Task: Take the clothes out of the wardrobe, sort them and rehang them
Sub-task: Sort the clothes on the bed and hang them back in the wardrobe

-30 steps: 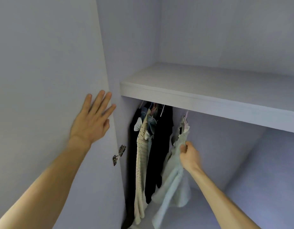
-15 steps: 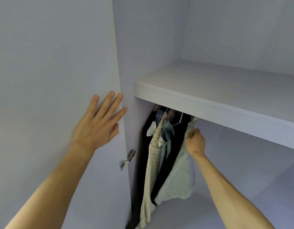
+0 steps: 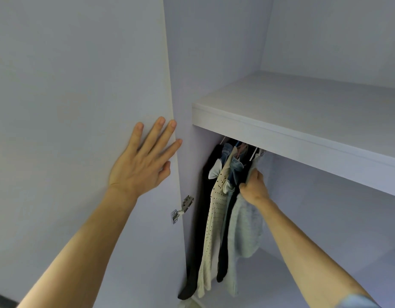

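Several garments hang bunched at the left end under the wardrobe shelf [image 3: 281,138]: a black garment [image 3: 205,196], a cream dotted dress [image 3: 216,207], a blue denim piece [image 3: 235,167] and a pale blue knit top [image 3: 245,230]. My right hand [image 3: 253,187] grips the pale blue knit top near its neck, pressed against the other clothes. My left hand [image 3: 145,163] lies flat with straight fingers on the open wardrobe door [image 3: 81,107], near its hinge edge. The hanging rail is hidden behind the shelf.
A metal hinge [image 3: 182,210] joins the door to the wardrobe side. To the right of the clothes the hanging space [image 3: 325,218] shows only the back wall. Nothing lies on the visible part of the shelf.
My right hand has carried the pale blue top up and left until it hangs against the other garments. My left hand stays flat on the door.
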`<state>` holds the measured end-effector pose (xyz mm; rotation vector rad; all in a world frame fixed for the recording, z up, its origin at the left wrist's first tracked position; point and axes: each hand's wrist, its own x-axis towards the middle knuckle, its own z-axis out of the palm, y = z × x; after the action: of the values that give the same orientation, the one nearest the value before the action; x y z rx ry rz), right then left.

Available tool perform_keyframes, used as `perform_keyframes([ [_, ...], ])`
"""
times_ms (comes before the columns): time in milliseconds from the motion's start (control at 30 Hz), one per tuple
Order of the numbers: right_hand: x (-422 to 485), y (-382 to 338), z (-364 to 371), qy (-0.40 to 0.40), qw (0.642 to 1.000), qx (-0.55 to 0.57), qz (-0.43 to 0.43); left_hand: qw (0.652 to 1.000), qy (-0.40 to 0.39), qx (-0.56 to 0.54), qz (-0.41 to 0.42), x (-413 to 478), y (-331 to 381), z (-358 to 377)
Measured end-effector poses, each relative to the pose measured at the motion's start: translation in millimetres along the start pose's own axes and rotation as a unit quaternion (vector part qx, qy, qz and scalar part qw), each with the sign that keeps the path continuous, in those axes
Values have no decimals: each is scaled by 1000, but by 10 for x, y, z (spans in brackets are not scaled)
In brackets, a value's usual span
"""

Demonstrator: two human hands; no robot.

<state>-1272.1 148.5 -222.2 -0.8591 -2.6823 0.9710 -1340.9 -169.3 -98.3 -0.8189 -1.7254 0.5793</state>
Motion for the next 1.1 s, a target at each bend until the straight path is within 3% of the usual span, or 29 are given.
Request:
perform_keyframes([
  [167,-18,-24,165,5,997,71,15,1000,-12,1,4,5,-10,-6],
  [333,-177,120,276,38,992,121,-27,1000,-22,-3,-1,-4,9,-22],
  [567,-899,270,173,-23,994,42,-94,993,-90,-69,-40,-103,78,-214],
  [733,-1630,235,160,-99,983,-9,-154,953,-202,-189,-127,-886,477,-594],
  [867,-2292,135,289,-146,968,-29,-204,880,-363,-241,-190,-1784,750,-1061],
  [1033,-3162,18,711,-213,937,-36,-273,664,-550,-320,-392,-2928,830,-1964],
  [1100,-3551,-82,905,-239,919,-43,-311,612,-576,-323,-435,-3429,824,-2443],
])
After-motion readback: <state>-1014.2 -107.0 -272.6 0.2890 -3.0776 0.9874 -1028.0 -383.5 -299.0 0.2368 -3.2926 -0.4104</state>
